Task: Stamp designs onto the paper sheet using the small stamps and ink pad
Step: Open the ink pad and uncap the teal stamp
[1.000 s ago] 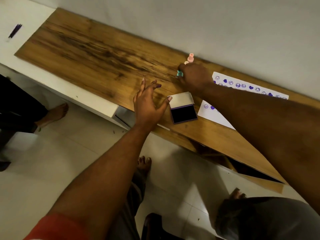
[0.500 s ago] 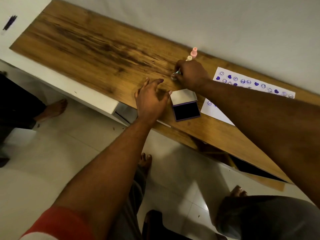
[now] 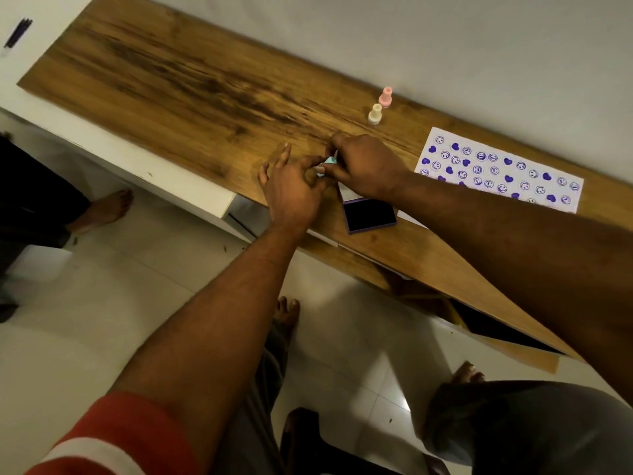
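**Both hands meet on a small teal stamp beside the open ink pad**

The left hand [image 3: 291, 190] and right hand [image 3: 366, 166] come together over the middle of the worktop [image 3: 171, 80], toward its near edge. Between them sits the teal stamp [image 3: 330, 161], small and mostly hidden. The right hand's fingers curl round it. The left hand pinches its lower end with thumb and forefinger, and its other fingers are stretched out flat.

Just beside the hands, at the near edge, lies the ink pad [image 3: 370, 214], a flat dark rectangle in a purple frame. Its pale lid [image 3: 345, 193] is folded back and half covered by the right wrist.

The paper sheet [image 3: 496, 169] lies toward the right end, close to the far edge. It is a white strip printed with rows of purple hearts and round smiling faces. The right forearm crosses its near left corner and hides it.

Two more stamps stand upright near the far edge, beyond the hands. They are a pink stamp [image 3: 386, 96] and a cream stamp [image 3: 375, 113], both waisted like little pawns, close together but apart.

The worktop is a long wooden plank with dark streaked grain, set against a plain pale wall [image 3: 445, 46]. Past its far left corner, dark pens [image 3: 19, 30] lie on a white surface. Below it is a glossy tiled floor [image 3: 102, 303] with bare feet on it. The left arm wears a red sleeve [image 3: 113, 437] with a white stripe.
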The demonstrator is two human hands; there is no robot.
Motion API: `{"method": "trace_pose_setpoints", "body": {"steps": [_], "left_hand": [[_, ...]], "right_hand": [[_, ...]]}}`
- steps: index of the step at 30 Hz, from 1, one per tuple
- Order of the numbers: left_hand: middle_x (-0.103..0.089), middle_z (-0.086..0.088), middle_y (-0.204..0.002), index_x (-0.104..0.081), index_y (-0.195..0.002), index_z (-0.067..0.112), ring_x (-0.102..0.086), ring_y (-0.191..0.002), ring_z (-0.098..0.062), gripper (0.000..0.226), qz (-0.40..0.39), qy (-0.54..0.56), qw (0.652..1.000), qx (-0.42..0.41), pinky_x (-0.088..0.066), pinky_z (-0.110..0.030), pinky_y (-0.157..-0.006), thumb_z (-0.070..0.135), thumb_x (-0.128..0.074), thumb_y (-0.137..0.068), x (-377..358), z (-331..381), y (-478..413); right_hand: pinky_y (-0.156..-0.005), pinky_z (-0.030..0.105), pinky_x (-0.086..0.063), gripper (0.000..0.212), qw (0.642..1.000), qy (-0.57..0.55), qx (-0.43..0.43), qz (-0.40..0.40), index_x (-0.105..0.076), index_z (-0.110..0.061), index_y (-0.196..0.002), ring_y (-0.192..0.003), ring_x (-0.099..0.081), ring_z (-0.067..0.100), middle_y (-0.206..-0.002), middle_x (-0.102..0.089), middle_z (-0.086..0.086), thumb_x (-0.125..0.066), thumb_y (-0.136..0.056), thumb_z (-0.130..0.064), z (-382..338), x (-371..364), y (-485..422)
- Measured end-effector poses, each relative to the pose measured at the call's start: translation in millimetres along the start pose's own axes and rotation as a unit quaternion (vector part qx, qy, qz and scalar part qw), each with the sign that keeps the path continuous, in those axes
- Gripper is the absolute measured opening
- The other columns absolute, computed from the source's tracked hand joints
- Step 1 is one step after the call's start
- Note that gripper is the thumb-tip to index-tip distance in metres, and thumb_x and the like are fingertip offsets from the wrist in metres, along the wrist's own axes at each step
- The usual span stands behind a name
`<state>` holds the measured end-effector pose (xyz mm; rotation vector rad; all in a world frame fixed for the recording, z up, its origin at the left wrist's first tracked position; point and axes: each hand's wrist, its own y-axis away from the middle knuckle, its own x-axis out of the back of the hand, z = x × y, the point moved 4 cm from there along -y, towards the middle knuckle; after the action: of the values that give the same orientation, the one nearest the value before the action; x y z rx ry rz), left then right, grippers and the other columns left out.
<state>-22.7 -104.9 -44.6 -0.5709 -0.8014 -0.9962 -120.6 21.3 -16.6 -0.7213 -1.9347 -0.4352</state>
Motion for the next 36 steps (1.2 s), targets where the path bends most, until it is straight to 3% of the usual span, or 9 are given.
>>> {"method": "trace_pose_setpoints", "body": {"steps": [3, 5, 7, 11, 15, 21, 24, 31, 36], "left_hand": [[-0.073, 0.007, -0.132, -0.076, -0.117, 0.034, -0.036, -0.154, -0.018, 0.03, 0.012, -0.004, 1.0, 0.01, -0.013, -0.056, -0.123, 0.039, -0.073, -0.088, 1.6, 0.9, -1.3], [-0.073, 0.005, -0.133, -0.077, -0.117, 0.033, -0.036, -0.154, -0.018, 0.031, 0.008, -0.007, 1.0, 0.017, -0.013, -0.055, -0.124, 0.04, -0.075, -0.087, 1.2, -1.0, -1.6], [-0.074, 0.005, -0.13, -0.078, -0.116, 0.033, -0.037, -0.154, -0.02, 0.032, 0.004, -0.005, 1.0, 0.011, -0.015, -0.058, -0.123, 0.044, -0.077, -0.086, 0.6, -2.5, -0.9], [-0.074, 0.008, -0.128, -0.077, -0.116, 0.035, -0.034, -0.155, -0.019, 0.031, -0.025, -0.001, 1.0, -0.001, -0.013, -0.058, -0.123, 0.046, -0.076, -0.087, -3.3, -4.1, -2.3], [-0.07, 0.012, -0.134, -0.075, -0.119, 0.034, -0.027, -0.158, -0.018, 0.029, -0.093, 0.011, 0.996, -0.016, -0.009, -0.056, -0.124, 0.042, -0.074, -0.091, -12.0, -6.4, -4.1], [-0.064, 0.007, -0.146, -0.074, -0.126, 0.037, -0.022, -0.16, -0.018, 0.046, -0.108, 0.012, 0.993, -0.051, -0.007, -0.056, -0.124, 0.058, -0.072, -0.085, -19.3, -11.5, 0.8], [-0.054, 0.01, -0.157, -0.074, -0.125, 0.039, -0.017, -0.162, -0.022, 0.054, -0.12, 0.006, 0.991, -0.062, -0.009, -0.057, -0.122, 0.067, -0.068, -0.08, -23.7, -12.6, 6.1], [-0.042, 0.006, -0.166, -0.077, -0.115, 0.04, -0.004, -0.163, -0.025, 0.036, -0.102, 0.034, 0.994, -0.033, -0.003, -0.057, -0.125, 0.058, -0.078, -0.084, -21.0, -23.9, 11.2], [-0.042, 0.006, -0.166, -0.077, -0.118, 0.039, -0.004, -0.163, -0.025, 0.04, -0.108, 0.044, 0.993, -0.019, 0.001, -0.055, -0.127, 0.057, -0.08, -0.082, -16.1, -24.4, 15.3]], "right_hand": [[-0.06, 0.03, -0.037, 0.063, 0.996, 0.094, -0.009, 0.003, -0.069, -0.02, -0.09, -0.068, -0.055, 0.018, -0.075, -0.059, -0.003, -0.031, -0.101, -0.068, -0.6, -2.4, -3.8], [-0.061, 0.032, -0.041, 0.064, 0.995, 0.103, 0.0, -0.016, -0.07, -0.019, -0.087, -0.069, -0.059, 0.02, -0.075, -0.063, 0.001, -0.028, -0.103, -0.065, -0.4, -5.1, -5.7], [-0.062, 0.034, -0.045, 0.063, 0.993, 0.115, 0.007, -0.022, -0.07, -0.018, -0.088, -0.07, -0.06, 0.021, -0.078, -0.065, 0.003, -0.029, -0.104, -0.062, 0.9, -5.6, -6.6], [-0.06, 0.032, -0.037, 0.064, 0.987, 0.159, 0.029, -0.018, -0.07, -0.017, -0.093, -0.067, -0.054, 0.02, -0.079, -0.066, 0.004, -0.027, -0.104, -0.063, 3.0, -8.5, -4.6], [-0.061, 0.031, -0.037, 0.069, 0.971, 0.208, 0.111, -0.043, -0.067, -0.02, -0.103, -0.074, -0.059, 0.022, -0.091, -0.069, 0.006, -0.017, -0.1, -0.067, 5.7, -9.7, -2.3], [-0.061, 0.033, -0.036, 0.06, 0.96, 0.23, 0.153, -0.037, -0.064, -0.02, -0.107, -0.079, -0.063, 0.028, -0.092, -0.07, 0.01, -0.023, -0.103, -0.063, 10.2, -8.0, 5.0], [-0.061, 0.033, -0.036, 0.059, 0.966, 0.22, 0.132, -0.034, -0.065, -0.018, -0.105, -0.071, -0.053, 0.023, -0.088, -0.068, 0.009, -0.025, -0.103, -0.062, 14.5, 0.6, 12.1], [-0.06, 0.034, -0.045, 0.053, 0.97, 0.218, 0.088, -0.063, -0.062, -0.018, -0.102, -0.07, -0.055, 0.021, -0.085, -0.066, 0.006, -0.028, -0.105, -0.059, 33.5, 10.6, 39.5], [-0.055, 0.029, -0.037, 0.055, 0.97, 0.218, 0.09, -0.052, -0.062, -0.017, -0.102, -0.066, -0.05, 0.018, -0.084, -0.066, 0.005, -0.027, -0.104, -0.06, 39.4, 16.4, 55.2]]}}
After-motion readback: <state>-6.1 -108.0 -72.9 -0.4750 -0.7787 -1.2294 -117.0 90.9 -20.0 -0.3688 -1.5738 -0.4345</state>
